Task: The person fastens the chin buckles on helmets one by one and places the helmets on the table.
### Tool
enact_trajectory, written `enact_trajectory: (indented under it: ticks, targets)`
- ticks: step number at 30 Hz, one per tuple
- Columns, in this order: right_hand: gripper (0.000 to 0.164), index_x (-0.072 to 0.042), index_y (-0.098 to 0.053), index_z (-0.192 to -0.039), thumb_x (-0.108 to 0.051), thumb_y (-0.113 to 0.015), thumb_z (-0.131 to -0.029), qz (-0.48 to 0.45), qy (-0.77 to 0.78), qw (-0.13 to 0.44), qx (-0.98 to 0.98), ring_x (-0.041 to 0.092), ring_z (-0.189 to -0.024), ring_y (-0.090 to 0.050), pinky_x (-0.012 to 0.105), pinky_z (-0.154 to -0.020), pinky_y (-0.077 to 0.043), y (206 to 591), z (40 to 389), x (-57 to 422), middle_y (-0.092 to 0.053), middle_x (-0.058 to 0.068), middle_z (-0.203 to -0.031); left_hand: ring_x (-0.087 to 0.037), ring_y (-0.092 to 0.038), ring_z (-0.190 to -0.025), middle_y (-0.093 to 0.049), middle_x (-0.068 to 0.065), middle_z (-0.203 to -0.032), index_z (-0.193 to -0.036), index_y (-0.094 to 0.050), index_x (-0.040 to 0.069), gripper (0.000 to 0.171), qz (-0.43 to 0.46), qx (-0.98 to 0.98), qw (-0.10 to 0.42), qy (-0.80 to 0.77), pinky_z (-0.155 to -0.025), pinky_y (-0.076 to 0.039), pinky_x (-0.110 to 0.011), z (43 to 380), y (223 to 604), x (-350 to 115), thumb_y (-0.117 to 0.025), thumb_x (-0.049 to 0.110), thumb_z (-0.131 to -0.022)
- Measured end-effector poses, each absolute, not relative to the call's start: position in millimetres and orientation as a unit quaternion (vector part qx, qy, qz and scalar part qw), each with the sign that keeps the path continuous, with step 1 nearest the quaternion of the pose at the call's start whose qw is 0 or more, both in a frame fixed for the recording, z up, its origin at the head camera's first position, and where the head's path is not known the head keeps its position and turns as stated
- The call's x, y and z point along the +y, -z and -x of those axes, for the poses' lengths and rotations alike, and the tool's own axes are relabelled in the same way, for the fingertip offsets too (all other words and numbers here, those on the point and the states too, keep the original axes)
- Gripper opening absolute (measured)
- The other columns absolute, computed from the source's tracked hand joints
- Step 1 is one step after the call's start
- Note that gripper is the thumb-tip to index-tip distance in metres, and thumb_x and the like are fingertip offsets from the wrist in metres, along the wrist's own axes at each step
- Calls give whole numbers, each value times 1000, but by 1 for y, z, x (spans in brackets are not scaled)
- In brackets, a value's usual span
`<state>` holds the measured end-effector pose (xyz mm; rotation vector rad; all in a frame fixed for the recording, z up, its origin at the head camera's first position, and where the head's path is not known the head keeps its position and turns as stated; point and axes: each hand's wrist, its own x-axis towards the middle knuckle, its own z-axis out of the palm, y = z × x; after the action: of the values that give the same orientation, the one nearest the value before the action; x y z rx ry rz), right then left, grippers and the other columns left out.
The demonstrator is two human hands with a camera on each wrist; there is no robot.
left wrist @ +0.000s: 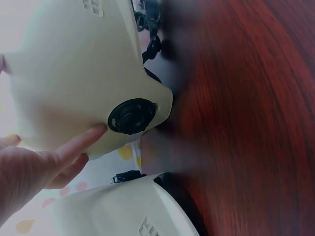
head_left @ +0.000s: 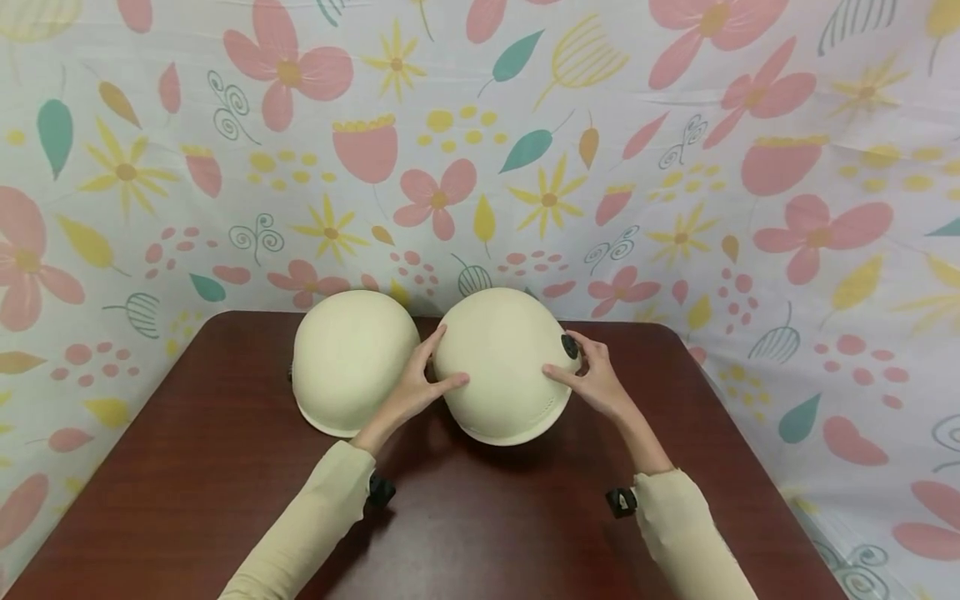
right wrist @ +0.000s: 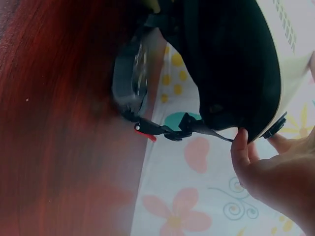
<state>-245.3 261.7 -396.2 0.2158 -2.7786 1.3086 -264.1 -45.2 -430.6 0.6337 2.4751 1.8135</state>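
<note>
A cream helmet (head_left: pixel 498 367) is held between both hands over the far part of the table. My left hand (head_left: pixel 415 382) spans its left side, thumb on the shell; in the left wrist view, a fingertip touches the edge of a round black fitting (left wrist: pixel 132 116). On the other side, my right hand (head_left: pixel 597 379) grips the helmet, its thumb on the shell in the head view. The right wrist view shows fingers at the rim, the dark lining (right wrist: pixel 236 64) and a hanging black chin strap (right wrist: pixel 172 132) with a red tab (right wrist: pixel 146 136).
A second cream helmet (head_left: pixel 348 362) rests on the table just left of the held one, close behind my left hand. The dark reddish-brown table (head_left: pixel 465 525) ends at a floral cloth backdrop (head_left: pixel 465 125). Black wrist devices (head_left: pixel 621 502) sit by both sleeves.
</note>
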Motion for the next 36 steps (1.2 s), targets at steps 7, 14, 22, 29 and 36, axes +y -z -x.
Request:
enact_trajectory:
  ticks: [7,14,22,29,36]
  targets:
    - [84,-10,-21,-156,-38,-66,-91,-65,-424,-3,-903,42,-118,-50,44,-86,-51,404,240,270,-22,27,-148,-34,-8,-153,-9,-11,-165,-158,-16,27,93,-217,801,15,-558,-120,-16,-60,265,436,-41,-74,35,-86]
    - [87,-12,-8,-159,-32,-63,-94,-60,-498,-53,-864,52,-137,-37,56,-102,-46,427,236,277,-4,28,-159,-43,2,-151,1,-15,-165,-157,-20,28,88,-240,800,21,-549,-115,-4,-71,261,447,-26,-74,30,-87]
    - [91,-17,-7,-159,-38,-65,-92,-25,-505,-74,-860,42,-142,-34,55,-108,-41,433,234,281,-24,22,-159,-41,-1,-152,-4,-15,-165,-156,-26,24,87,-233,804,6,-547,-118,-8,-67,263,447,-18,-76,21,-84]
    - [96,-15,-6,-159,-45,-66,-90,-30,-495,-83,-864,39,-147,-28,56,-111,-37,437,239,280,-19,19,-162,-46,-14,-149,-11,-24,-162,-155,-27,18,86,-233,814,-6,-532,-113,-22,-68,260,453,-15,-77,20,-84]
    - [100,-11,-4,-158,-44,-67,-89,-29,-459,-56,-886,41,-142,-31,57,-108,-39,437,243,277,-22,24,-157,-44,-15,-150,-13,-23,-162,-154,-30,18,88,-248,809,-21,-532,-113,-23,-68,268,460,-15,-79,20,-82]
